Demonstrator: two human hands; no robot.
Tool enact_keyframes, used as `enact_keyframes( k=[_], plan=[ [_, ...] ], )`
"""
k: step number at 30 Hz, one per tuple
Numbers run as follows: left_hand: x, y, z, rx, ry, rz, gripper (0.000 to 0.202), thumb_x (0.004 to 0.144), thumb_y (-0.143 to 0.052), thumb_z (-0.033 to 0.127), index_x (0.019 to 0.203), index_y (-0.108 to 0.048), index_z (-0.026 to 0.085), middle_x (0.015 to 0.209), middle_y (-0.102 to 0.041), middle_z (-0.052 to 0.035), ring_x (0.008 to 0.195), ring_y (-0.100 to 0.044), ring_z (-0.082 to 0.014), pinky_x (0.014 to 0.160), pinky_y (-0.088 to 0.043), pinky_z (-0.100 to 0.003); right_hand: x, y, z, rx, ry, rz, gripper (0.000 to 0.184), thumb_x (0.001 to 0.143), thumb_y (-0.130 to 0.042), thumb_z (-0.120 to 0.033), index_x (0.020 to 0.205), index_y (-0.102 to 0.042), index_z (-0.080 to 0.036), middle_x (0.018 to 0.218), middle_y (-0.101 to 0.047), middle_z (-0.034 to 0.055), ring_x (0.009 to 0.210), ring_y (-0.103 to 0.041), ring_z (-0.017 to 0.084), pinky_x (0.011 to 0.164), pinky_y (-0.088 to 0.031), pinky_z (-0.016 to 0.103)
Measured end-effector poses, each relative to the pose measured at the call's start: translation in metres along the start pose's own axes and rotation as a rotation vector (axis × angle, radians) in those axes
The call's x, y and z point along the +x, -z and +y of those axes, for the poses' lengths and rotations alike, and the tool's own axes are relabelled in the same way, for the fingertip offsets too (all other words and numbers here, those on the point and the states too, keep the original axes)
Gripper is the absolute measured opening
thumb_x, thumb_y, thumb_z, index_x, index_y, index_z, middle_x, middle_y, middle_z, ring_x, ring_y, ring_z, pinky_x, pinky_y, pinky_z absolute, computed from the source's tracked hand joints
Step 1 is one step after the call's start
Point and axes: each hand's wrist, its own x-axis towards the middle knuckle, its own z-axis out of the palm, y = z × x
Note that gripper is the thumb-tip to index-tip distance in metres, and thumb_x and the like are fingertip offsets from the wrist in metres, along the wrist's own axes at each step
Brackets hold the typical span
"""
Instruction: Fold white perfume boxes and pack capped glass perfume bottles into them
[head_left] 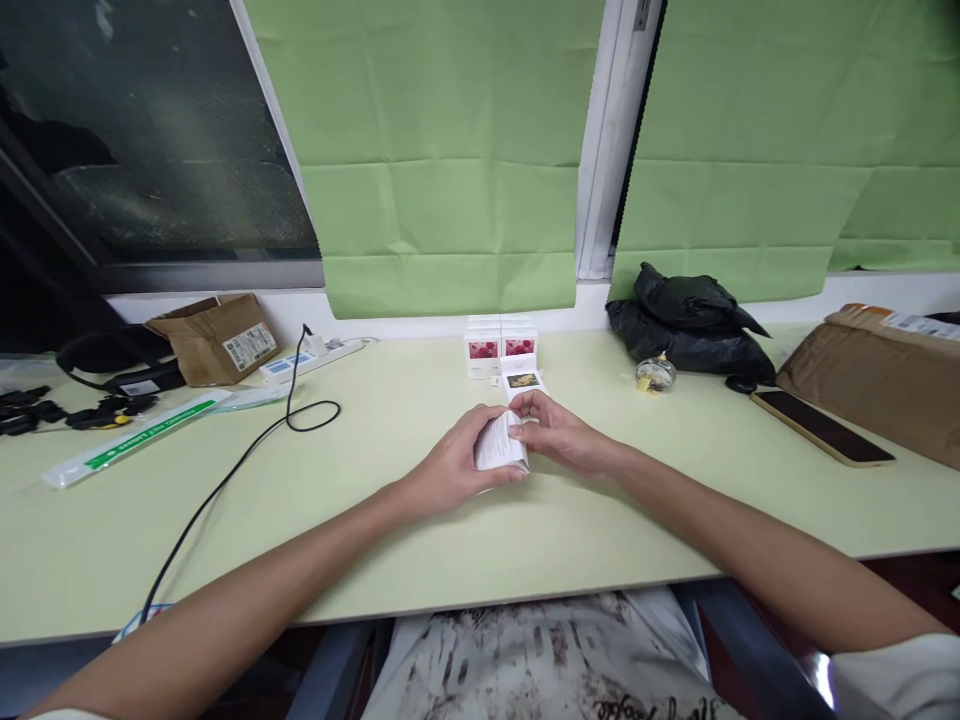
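Observation:
Between both hands is a small white stack with fine print [498,446], slightly bowed; whether it is cards or a booklet I cannot tell. My left hand [452,462] grips it from the left, thumb above and fingers below. My right hand [559,433] pinches its upper right edge with thumb and forefinger. Just beyond the hands, a white box with a yellow flower picture [523,382] is partly hidden by my right fingers. Behind it, white boxes with pink flower pictures [484,350] stand side by side near the wall.
To the left lie a black cable [225,482], a power strip [324,357], an open cardboard box [217,340] and a green-striped plastic packet [142,440]. On the right are black plastic bags [686,330], a small round glass object [655,374], a phone [821,425] and a brown parcel [877,375].

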Motion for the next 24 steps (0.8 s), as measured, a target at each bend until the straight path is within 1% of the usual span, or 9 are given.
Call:
enact_keyframes(
  k=[3, 6, 9, 12, 15, 17, 20, 22, 24],
  plan=[
    [0.0, -0.001, -0.002, 0.004, -0.006, -0.011, 0.072, 0.083, -0.083, 0.052, 0.143, -0.051, 0.028, 0.132, -0.062, -0.0092, 0.116, -0.063, -0.029, 0.097, -0.052, -0.042, 0.001, 0.001, 0.001, -0.012, -0.007, 0.005, 0.053, 0.074, -0.092, -0.042, 0.109, -0.055, -0.026, 0.117, -0.054, 0.0022, 0.099, -0.062, 0.018, 0.083, -0.058, 0.034],
    [0.0, -0.001, -0.003, 0.008, 0.001, -0.016, 0.072, 0.084, -0.081, 0.053, 0.144, -0.05, 0.028, 0.133, -0.062, -0.0097, 0.115, -0.064, -0.0289, 0.096, -0.052, -0.041, 0.003, 0.005, 0.007, -0.084, 0.037, -0.011, 0.052, 0.079, -0.088, -0.047, 0.11, -0.053, -0.027, 0.117, -0.053, 0.002, 0.098, -0.061, 0.017, 0.083, -0.058, 0.035],
    [0.0, 0.0, -0.003, 0.0, 0.007, -0.022, 0.071, 0.086, -0.079, 0.053, 0.145, -0.05, 0.027, 0.133, -0.062, -0.0103, 0.115, -0.063, -0.0292, 0.095, -0.052, -0.04, 0.003, 0.007, 0.013, -0.21, 0.098, 0.011, 0.051, 0.083, -0.084, -0.051, 0.112, -0.049, -0.028, 0.111, -0.05, 0.0004, 0.092, -0.058, 0.016, 0.077, -0.056, 0.032],
    [0.0, 0.002, -0.001, -0.007, -0.007, -0.033, 0.069, 0.087, -0.078, 0.054, 0.145, -0.051, 0.027, 0.133, -0.063, -0.0095, 0.114, -0.064, -0.0289, 0.096, -0.052, -0.041, 0.001, 0.006, 0.014, -0.346, 0.184, 0.06, 0.05, 0.085, -0.082, -0.051, 0.111, -0.046, -0.029, 0.101, -0.048, -0.0021, 0.086, -0.053, 0.015, 0.074, -0.051, 0.03],
    [0.0, 0.004, -0.001, -0.006, -0.022, -0.053, 0.067, 0.09, -0.075, 0.053, 0.146, -0.05, 0.027, 0.135, -0.063, -0.0093, 0.116, -0.063, -0.0285, 0.099, -0.052, -0.041, -0.005, 0.001, 0.007, -0.499, 0.259, 0.061, 0.041, 0.091, -0.076, -0.051, 0.107, -0.047, -0.028, 0.092, -0.049, -0.0031, 0.079, -0.049, 0.015, 0.072, -0.046, 0.03],
    [0.0, 0.005, -0.004, 0.002, -0.039, -0.054, 0.065, 0.093, -0.071, 0.053, 0.148, -0.049, 0.027, 0.138, -0.062, -0.0099, 0.118, -0.063, -0.0287, 0.101, -0.051, -0.041, -0.008, -0.002, 0.0, -0.61, 0.3, 0.045, 0.033, 0.097, -0.068, -0.052, 0.104, -0.05, -0.026, 0.091, -0.052, -0.0017, 0.079, -0.049, 0.016, 0.072, -0.044, 0.031],
    [0.0, 0.006, -0.01, 0.03, -0.077, -0.013, 0.062, 0.1, -0.061, 0.052, 0.154, -0.045, 0.026, 0.145, -0.06, -0.0114, 0.125, -0.061, -0.0299, 0.105, -0.049, -0.042, -0.011, -0.004, -0.008, -0.747, 0.384, 0.033, 0.024, 0.104, -0.056, -0.05, 0.107, -0.053, -0.026, 0.097, -0.057, 0.0015, 0.085, -0.053, 0.019, 0.076, -0.045, 0.034],
    [0.0, 0.008, -0.015, 0.035, -0.095, 0.029, 0.062, 0.104, -0.053, 0.053, 0.157, -0.042, 0.024, 0.15, -0.057, -0.0124, 0.132, -0.058, -0.0312, 0.11, -0.046, -0.043, -0.012, -0.003, -0.01, -0.8, 0.426, 0.027, 0.021, 0.106, -0.052, -0.046, 0.117, -0.054, -0.028, 0.107, -0.056, 0.0035, 0.088, -0.054, 0.02, 0.079, -0.047, 0.035],
    [-0.001, 0.01, -0.018, 0.025, -0.073, 0.055, 0.062, 0.106, -0.045, 0.055, 0.159, -0.041, 0.022, 0.15, -0.059, -0.0132, 0.131, -0.059, -0.0316, 0.109, -0.046, -0.043, -0.013, -0.002, -0.009, -0.829, 0.439, 0.016, 0.026, 0.105, -0.054, -0.044, 0.128, -0.052, -0.032, 0.117, -0.054, 0.0053, 0.09, -0.056, 0.02, 0.079, -0.05, 0.036]
  ],
)
